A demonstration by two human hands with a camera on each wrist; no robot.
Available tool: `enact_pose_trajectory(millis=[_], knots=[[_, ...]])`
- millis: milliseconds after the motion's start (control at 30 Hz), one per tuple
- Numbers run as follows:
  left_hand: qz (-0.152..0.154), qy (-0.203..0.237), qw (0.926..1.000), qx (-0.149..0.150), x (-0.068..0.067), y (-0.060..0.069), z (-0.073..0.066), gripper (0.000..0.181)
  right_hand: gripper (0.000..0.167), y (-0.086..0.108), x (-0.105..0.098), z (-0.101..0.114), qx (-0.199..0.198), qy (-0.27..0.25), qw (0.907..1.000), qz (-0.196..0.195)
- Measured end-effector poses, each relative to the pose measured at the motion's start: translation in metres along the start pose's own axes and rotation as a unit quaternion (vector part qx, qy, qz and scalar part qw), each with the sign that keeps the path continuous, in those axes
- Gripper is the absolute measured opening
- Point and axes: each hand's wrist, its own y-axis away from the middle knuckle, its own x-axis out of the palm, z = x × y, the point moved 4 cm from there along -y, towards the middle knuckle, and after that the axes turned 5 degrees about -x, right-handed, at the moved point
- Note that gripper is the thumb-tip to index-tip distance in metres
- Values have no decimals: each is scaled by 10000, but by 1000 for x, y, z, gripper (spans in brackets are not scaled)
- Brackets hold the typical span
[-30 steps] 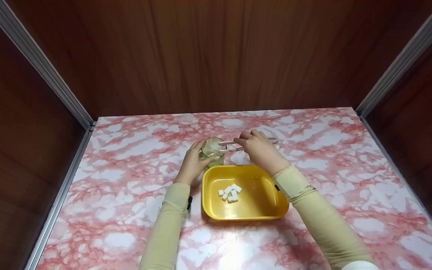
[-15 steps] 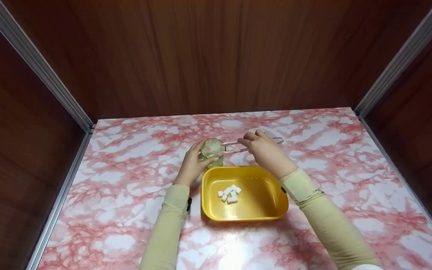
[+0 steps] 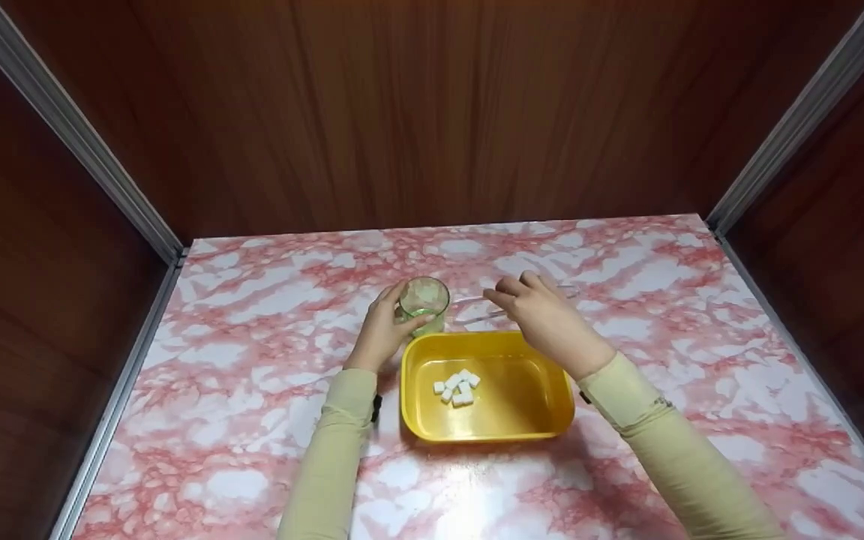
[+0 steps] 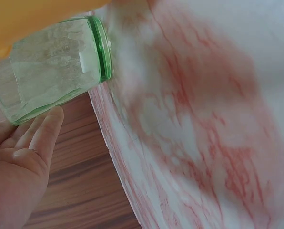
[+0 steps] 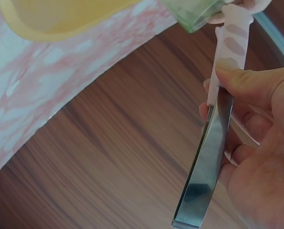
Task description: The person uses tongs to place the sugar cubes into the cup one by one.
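Observation:
My left hand [image 3: 381, 330] is curled round the side of a greenish glass [image 3: 424, 300], which stands behind the yellow tray [image 3: 488, 437]. In the left wrist view, one small white piece [image 4: 89, 62] shows low inside the glass [image 4: 51, 67]. My right hand [image 3: 552, 322] holds tongs [image 3: 481, 318] above the table, right of the glass, their two arms apart with nothing seen between them. In the right wrist view the thumb and fingers of the right hand [image 5: 261, 124] pinch the metal and pink tongs [image 5: 204, 157]. Several white cubes [image 3: 462, 388] lie in the left part of the tray.
A red-and-white marbled table [image 3: 237, 420] lies under everything. Dark wood panels [image 3: 432, 112] stand behind it and at both sides, with grey metal strips [image 3: 132, 195] at the corners.
My right hand has moved to the right and slightly nearer, drawing the tong tips away from the glass mouth. The tong arms stand wider apart. My left hand has stayed on the glass.

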Motion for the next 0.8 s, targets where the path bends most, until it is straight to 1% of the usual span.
enact_pose_trajectory(millis=[100, 267, 533, 633, 800], knots=[[20, 4, 10000, -63, 0, 0, 0, 77, 39, 6, 0, 2, -87, 22, 10000, -44], [30, -29, 9999, -147, 1, 1, 1, 78, 38, 15, 5, 0, -123, 15, 9999, 36], [42, 6, 9999, -111, 1, 1, 1, 77, 41, 25, 11, 2, -99, -95, 9998, 156], [48, 61, 9999, -135, 1, 1, 1, 76, 39, 28, 14, 2, -119, -88, 9996, 252], [40, 9, 9998, -191, 1, 1, 1, 75, 38, 32, 18, 4, -286, -17, 9988, 407]])
